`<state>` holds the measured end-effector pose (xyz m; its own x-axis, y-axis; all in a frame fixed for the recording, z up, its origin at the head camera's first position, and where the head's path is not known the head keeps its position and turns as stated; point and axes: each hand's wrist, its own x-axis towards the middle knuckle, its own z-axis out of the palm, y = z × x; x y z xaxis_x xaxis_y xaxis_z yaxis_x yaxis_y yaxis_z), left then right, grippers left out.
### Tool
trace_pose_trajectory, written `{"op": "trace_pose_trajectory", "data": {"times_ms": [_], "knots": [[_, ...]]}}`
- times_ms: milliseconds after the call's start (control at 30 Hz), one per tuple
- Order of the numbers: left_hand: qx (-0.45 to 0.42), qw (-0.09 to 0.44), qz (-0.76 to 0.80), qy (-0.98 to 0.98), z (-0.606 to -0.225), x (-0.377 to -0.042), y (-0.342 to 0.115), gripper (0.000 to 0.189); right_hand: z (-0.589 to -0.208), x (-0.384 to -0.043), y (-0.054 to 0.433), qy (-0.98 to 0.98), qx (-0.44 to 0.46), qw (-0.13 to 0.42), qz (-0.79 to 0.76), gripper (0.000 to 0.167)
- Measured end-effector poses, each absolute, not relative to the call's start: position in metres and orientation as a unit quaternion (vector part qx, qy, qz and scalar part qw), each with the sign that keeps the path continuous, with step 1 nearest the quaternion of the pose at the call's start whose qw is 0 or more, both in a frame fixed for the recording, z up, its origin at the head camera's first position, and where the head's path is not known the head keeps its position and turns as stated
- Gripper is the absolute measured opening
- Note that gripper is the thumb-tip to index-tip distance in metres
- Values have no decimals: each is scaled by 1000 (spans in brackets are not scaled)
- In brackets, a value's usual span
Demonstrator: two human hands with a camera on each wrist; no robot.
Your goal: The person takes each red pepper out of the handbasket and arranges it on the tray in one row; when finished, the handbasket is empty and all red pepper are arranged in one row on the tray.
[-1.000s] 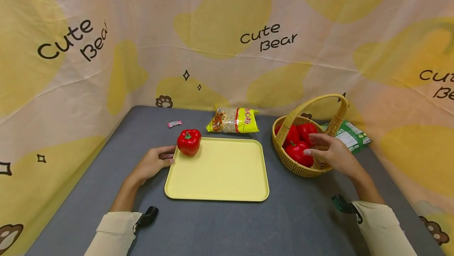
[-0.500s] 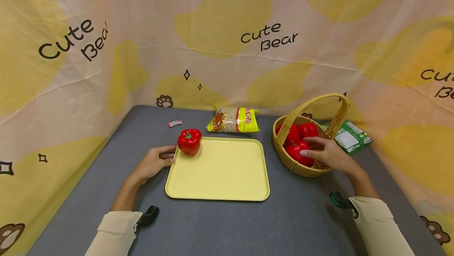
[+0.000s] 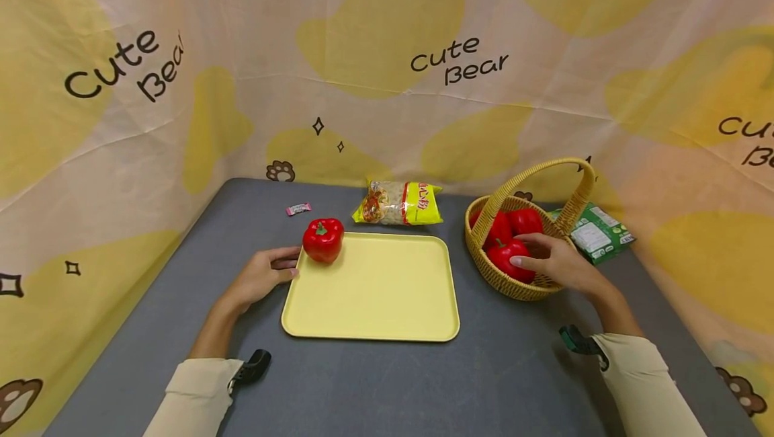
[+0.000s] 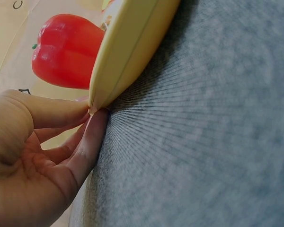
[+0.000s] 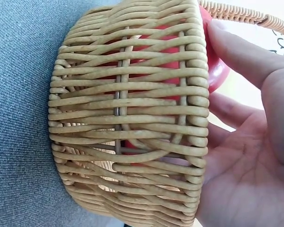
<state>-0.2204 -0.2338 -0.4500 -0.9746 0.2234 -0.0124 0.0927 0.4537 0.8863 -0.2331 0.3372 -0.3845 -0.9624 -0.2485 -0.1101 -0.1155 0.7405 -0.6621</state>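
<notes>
Pepper (image 3: 510, 257) in basket (image 3: 525, 289), grey table (image 3: 387, 376), bear-print backdrop (image 3: 387, 74)

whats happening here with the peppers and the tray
A person sits at a grey table. Their right hand reaches into the wicker basket and lies on the front red pepper; two more peppers lie behind it. Their left hand rests on the table with its fingertips against the left edge of the yellow tray. One red pepper already sits upright in the tray's far left corner. A pasta bag lies behind the tray.
</notes>
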Motion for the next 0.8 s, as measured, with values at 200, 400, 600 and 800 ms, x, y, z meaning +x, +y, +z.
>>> {"op": "trace_pose_trajectory", "data": {"times_ms": [200,400,600,800], "knots": [[91,64,515,850,-450,-221,-234,53,-385,-233,336,925,-92,101,-355,74],[94,65,515,849,-451,-221,-235,54,-384,-231,336,924,-101,92,-357,73],[95,65,520,846,-451,-221,-235,53,-380,-225,338,919,-105,80,-372,76],[93,64,523,845,-451,-221,-234,53,-374,-219,341,910,-91,69,-399,81]]}}
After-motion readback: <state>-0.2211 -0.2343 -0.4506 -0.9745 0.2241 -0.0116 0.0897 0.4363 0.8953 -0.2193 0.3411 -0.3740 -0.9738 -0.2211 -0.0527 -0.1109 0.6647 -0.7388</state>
